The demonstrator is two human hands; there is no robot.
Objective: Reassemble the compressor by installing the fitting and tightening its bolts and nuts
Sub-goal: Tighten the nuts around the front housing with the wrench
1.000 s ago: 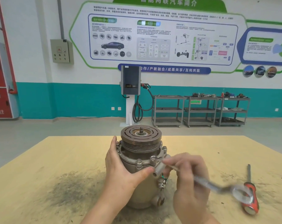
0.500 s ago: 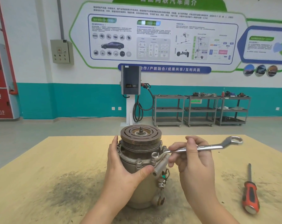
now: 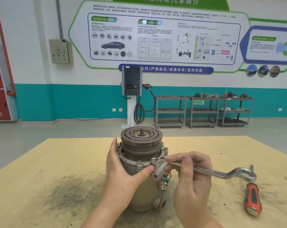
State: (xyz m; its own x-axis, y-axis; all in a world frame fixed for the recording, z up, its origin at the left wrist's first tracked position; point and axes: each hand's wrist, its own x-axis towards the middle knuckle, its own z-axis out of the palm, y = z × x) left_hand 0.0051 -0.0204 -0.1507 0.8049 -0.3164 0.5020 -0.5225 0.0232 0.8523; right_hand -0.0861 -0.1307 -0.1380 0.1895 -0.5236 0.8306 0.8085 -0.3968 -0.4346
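Left hand (image 3: 123, 175) wraps compressor (image 3: 140, 170), steadying against torque (thumb pressed on flange). Right hand (image 3: 191, 176) fingers curled round wrench (image 3: 205, 171), ring on bolt (image 3: 154, 160), handle toward 3 o'clock.

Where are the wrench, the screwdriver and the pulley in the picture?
wrench (image 3: 203, 170): head view, on the middle of its shaft.
screwdriver (image 3: 253, 199): head view, on the red and black handle.
pulley (image 3: 129, 135): head view, on the slotted top face.
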